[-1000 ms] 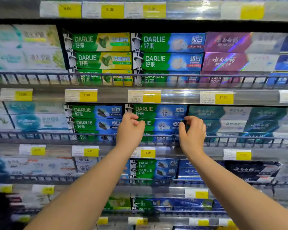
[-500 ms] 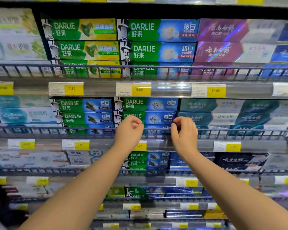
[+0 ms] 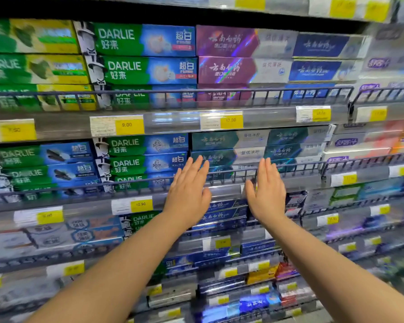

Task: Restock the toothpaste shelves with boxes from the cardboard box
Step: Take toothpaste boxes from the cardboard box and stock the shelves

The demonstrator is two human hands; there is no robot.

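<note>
Teal toothpaste boxes (image 3: 215,141) sit stacked at the centre of the frame, behind the shelf's wire rail (image 3: 233,176). In front of them are the left hand (image 3: 187,194) and right hand (image 3: 266,194). Each grip is open, fingers straight, holding nothing, fingertips over the rail. Contact with the boxes? Can't tell. Green Darlie boxes (image 3: 140,163) stand just left, with a yellow 12.90 price tag (image 3: 140,203) below them.

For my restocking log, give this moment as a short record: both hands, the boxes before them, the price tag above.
left hand: open, fingers straight, holds nothing
right hand: open, fingers straight, holds nothing
position: both before the rail, contact unclear
behind rail: teal boxes, stacked
to their left: Darlie boxes
tag above: 17.00
cardboard box: not in view
</note>
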